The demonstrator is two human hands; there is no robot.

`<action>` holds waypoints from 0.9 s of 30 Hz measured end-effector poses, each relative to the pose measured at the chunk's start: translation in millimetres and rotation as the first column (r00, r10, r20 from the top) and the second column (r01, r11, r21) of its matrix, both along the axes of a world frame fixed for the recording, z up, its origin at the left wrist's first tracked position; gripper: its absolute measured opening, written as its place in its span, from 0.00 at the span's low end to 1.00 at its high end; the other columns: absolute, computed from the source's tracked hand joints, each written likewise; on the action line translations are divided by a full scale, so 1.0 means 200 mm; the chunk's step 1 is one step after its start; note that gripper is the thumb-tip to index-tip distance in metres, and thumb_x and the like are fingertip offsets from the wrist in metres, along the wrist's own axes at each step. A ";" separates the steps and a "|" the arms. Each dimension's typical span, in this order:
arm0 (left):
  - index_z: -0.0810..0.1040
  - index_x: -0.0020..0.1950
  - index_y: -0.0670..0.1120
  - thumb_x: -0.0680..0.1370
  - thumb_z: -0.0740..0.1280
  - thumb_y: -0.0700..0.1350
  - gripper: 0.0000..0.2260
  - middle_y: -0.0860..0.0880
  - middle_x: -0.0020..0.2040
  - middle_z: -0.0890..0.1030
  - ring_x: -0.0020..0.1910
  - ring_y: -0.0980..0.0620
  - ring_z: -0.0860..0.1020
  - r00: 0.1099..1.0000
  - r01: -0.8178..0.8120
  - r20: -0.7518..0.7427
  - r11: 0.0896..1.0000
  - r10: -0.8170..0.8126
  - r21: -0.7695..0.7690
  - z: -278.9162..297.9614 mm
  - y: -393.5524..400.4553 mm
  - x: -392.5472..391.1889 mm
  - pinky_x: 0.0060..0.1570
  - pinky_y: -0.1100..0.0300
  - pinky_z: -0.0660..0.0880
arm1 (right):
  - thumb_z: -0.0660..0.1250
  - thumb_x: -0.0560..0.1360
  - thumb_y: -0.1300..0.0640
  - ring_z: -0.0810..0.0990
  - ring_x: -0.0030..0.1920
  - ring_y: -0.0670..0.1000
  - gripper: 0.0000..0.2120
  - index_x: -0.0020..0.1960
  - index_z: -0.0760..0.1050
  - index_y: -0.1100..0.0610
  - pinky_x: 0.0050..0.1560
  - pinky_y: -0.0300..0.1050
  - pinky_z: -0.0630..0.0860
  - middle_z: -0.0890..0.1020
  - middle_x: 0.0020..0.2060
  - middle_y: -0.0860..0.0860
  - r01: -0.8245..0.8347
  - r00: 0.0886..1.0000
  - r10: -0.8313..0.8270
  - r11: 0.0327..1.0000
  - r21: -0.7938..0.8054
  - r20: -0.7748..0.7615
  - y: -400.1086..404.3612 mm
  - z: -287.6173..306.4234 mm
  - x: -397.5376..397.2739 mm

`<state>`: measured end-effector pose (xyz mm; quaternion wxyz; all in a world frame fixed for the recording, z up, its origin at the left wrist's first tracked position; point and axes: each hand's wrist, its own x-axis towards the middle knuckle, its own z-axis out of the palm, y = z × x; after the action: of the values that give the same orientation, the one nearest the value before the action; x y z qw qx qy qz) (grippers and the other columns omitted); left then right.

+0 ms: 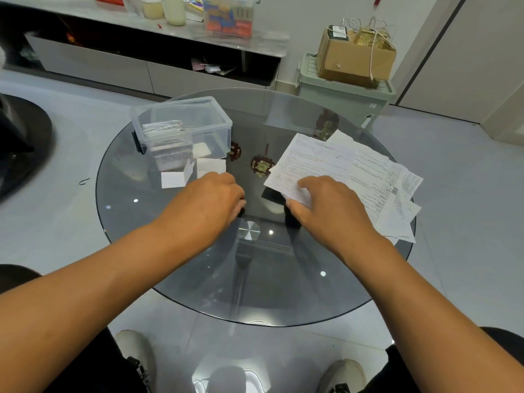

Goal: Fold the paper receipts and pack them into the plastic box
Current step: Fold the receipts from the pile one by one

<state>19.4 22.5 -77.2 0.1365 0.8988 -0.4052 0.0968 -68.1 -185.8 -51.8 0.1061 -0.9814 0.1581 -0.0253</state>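
Nearest, the two hands work over the round glass bench; the right hand pinches the near corner of the top paper receipt, thumb under and fingers curled over it, while the left hand hovers with fingers loosely curled down toward the glass, and whether it grips anything I cannot tell, since its fingertips are hidden. The top sheet belongs to a fanned stack of unfolded receipts lying on the right side of the bench; just beyond the left hand sit two small folded slips, one flat and one propped half open, beside a white folded piece. Farther back on the left stands the clear plastic box, lid off, with folded receipts already standing in its left part; a lid appears to lean behind it. The step in hand looks like lifting one sheet free to fold; to do it well, peel only the top sheet, steady the stack with the other hand, bring edge to edge squarely, crease firmly against the glass, and fold small enough to stand beside those already packed.
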 end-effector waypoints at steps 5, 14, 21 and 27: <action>0.77 0.49 0.45 0.74 0.65 0.29 0.12 0.48 0.47 0.73 0.44 0.49 0.69 0.992 -0.123 -0.015 0.981 0.126 0.149 0.01 0.00 -0.03 0.36 0.55 0.67 | 0.63 0.80 0.39 0.78 0.54 0.60 0.19 0.58 0.81 0.53 0.54 0.58 0.77 0.81 0.55 0.53 0.001 0.998 0.000 1.000 -0.013 0.062 0.00 -0.04 0.00; 0.81 0.61 0.45 0.78 0.71 0.39 0.11 0.46 0.53 0.81 0.51 0.44 0.78 1.000 -0.005 0.007 0.988 0.006 -0.154 -0.01 0.01 0.04 0.46 0.48 0.78 | 0.64 0.78 0.35 0.74 0.61 0.57 0.24 0.68 0.75 0.47 0.60 0.56 0.72 0.78 0.63 0.51 0.022 0.996 -0.021 1.000 -0.010 0.090 0.00 -0.07 0.02; 0.75 0.72 0.46 0.80 0.70 0.41 0.20 0.48 0.67 0.77 0.66 0.51 0.74 0.962 0.270 0.002 0.946 -0.274 -0.181 -0.02 -0.04 0.00 0.65 0.64 0.68 | 0.59 0.82 0.43 0.76 0.51 0.56 0.16 0.57 0.81 0.51 0.54 0.55 0.70 0.80 0.50 0.51 -0.032 0.988 0.056 0.985 -0.168 0.146 0.04 -0.09 0.05; 0.66 0.78 0.50 0.80 0.69 0.46 0.27 0.52 0.73 0.72 0.71 0.54 0.69 0.970 0.182 -0.123 0.960 -0.211 -0.214 -0.02 -0.04 0.00 0.67 0.64 0.66 | 0.64 0.78 0.54 0.76 0.44 0.54 0.07 0.44 0.80 0.52 0.48 0.56 0.76 0.79 0.43 0.49 -0.027 0.974 0.024 1.000 0.009 0.225 0.07 -0.10 0.07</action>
<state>19.9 13.8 -81.7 0.2645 0.8403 -0.4697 0.0577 -53.4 -171.6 -72.7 0.1297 -0.9735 0.1326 -0.1337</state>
